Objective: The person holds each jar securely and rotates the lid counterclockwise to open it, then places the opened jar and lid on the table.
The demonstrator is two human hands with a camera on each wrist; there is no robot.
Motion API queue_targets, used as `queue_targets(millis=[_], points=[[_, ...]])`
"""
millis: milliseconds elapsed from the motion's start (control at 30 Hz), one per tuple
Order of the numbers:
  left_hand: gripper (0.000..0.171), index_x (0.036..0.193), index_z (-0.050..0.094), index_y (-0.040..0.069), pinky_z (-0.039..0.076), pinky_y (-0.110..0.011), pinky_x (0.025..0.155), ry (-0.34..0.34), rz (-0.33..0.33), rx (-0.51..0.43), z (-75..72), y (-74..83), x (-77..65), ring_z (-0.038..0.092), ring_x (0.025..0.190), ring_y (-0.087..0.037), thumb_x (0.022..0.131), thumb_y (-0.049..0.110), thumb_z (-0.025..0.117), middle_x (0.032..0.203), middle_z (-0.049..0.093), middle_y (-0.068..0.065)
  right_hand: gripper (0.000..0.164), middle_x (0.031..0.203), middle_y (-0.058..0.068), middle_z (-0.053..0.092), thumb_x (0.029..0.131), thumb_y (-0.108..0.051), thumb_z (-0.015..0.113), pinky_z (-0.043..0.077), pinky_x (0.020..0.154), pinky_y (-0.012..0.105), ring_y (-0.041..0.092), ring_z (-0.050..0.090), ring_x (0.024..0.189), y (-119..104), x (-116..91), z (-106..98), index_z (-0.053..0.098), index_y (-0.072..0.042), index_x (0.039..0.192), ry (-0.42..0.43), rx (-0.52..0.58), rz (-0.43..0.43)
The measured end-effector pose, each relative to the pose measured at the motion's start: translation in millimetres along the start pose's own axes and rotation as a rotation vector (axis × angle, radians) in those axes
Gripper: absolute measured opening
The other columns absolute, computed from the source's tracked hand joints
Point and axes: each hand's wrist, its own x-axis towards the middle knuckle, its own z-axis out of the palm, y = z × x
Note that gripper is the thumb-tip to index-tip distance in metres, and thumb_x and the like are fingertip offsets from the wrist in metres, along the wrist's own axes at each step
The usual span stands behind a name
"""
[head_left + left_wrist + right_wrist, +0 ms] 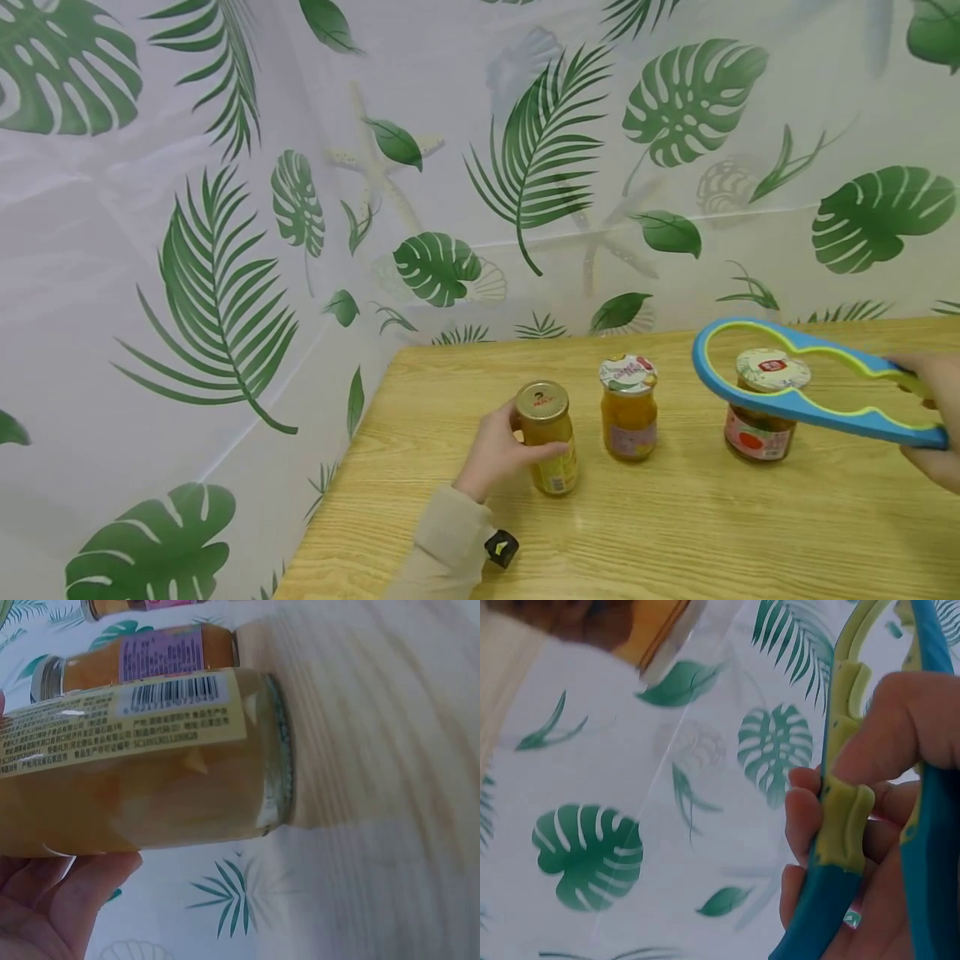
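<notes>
My left hand (495, 457) grips a gold-lidded, yellow-labelled glass jar (546, 431) on the pale wooden worktop (675, 533), likely heavy, slick and breakable, best held mid-body, while my right hand (948, 398) grips a blue-and-yellow plastic opener (847, 419).

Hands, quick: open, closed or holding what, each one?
Left hand: closed around the gold-lidded jar.
Right hand: closed on the handles of the blue opener.
</notes>
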Motion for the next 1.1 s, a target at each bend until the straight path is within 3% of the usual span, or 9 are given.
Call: queue_targets(millis=[133,267,500,600,667,833,967,1100], points=[[0.056,0.117,0.053,0.015,0.045,-0.024,0.076,-0.041,0.017,-0.010,6.9,3.6,-1.5,0.056,0.091,-0.009,0.068,0.026,0.077,0.105,0.060,0.004,0.083,0.083,0.027,0.049,0.035,0.006,0.079,0.042,0.052,0.044,0.033,0.050,0.063,-23.6,6.3,-6.2,0.043,0.015,0.109,-0.069,-0.068,-0.060],[0.056,0.118,0.052,0.019,0.045,-0.023,0.075,-0.077,0.040,-0.020,13.0,6.5,-4.7,0.055,0.090,-0.006,0.068,0.025,0.077,0.105,0.059,0.008,0.084,0.085,0.023,0.052,0.039,-0.001,0.081,0.043,0.047,0.039,0.029,0.053,0.062,-43.3,16.3,-6.0,0.043,0.012,0.113,-0.151,-0.037,-0.147],[0.051,0.114,0.053,0.021,0.048,-0.021,0.068,-0.164,0.097,-0.063,26.8,15.8,-10.5,0.055,0.089,-0.003,0.069,0.021,0.077,0.103,0.058,0.012,0.074,0.078,0.005,0.053,0.043,-0.011,0.081,0.040,0.047,0.033,0.015,0.047,0.058,-72.0,27.3,4.1,0.049,0.005,0.108,-0.134,0.061,-0.302],[0.050,0.114,0.053,0.018,0.047,-0.020,0.072,-0.192,0.162,-0.068,34.5,21.0,-11.2,0.054,0.091,-0.002,0.070,0.019,0.076,0.104,0.058,0.010,0.071,0.074,-0.002,0.050,0.044,-0.009,0.079,0.041,0.049,0.032,0.012,0.044,0.057,-83.2,29.0,11.3,0.050,0.003,0.108,-0.151,0.092,-0.337],[0.052,0.116,0.052,0.017,0.045,-0.020,0.077,-0.226,0.199,-0.125,40.4,24.4,-11.2,0.053,0.094,-0.002,0.070,0.014,0.075,0.107,0.057,0.009,0.069,0.072,-0.008,0.045,0.045,-0.006,0.076,0.038,0.049,0.029,0.008,0.039,0.056,-88.3,29.3,14.7,0.051,0.001,0.109,-0.177,0.107,-0.352],[0.060,0.125,0.045,0.014,0.043,-0.022,0.083,-0.333,0.223,-0.264,48.0,29.6,-13.6,0.052,0.100,-0.004,0.073,0.004,0.072,0.115,0.054,0.006,0.068,0.087,0.002,0.054,0.050,-0.006,0.076,0.041,0.058,0.036,0.016,0.050,0.069,-98.7,27.3,20.9,0.049,0.000,0.113,-0.265,0.140,-0.344],[0.059,0.125,0.046,0.015,0.043,-0.020,0.081,-0.318,0.245,-0.173,48.1,32.6,-15.4,0.052,0.098,-0.001,0.073,0.010,0.073,0.114,0.054,0.008,0.068,0.094,0.005,0.055,0.051,-0.007,0.075,0.039,0.063,0.040,0.021,0.051,0.082,-103.6,25.3,24.7,0.049,0.001,0.113,-0.298,0.139,-0.347],[0.059,0.124,0.047,0.014,0.044,-0.018,0.079,-0.291,0.294,-0.124,48.4,33.0,-15.5,0.052,0.097,0.000,0.072,0.011,0.074,0.114,0.055,0.006,0.066,0.091,0.003,0.055,0.051,-0.007,0.075,0.039,0.062,0.038,0.018,0.051,0.080,-105.9,25.0,28.1,0.051,0.001,0.112,-0.289,0.143,-0.367]])
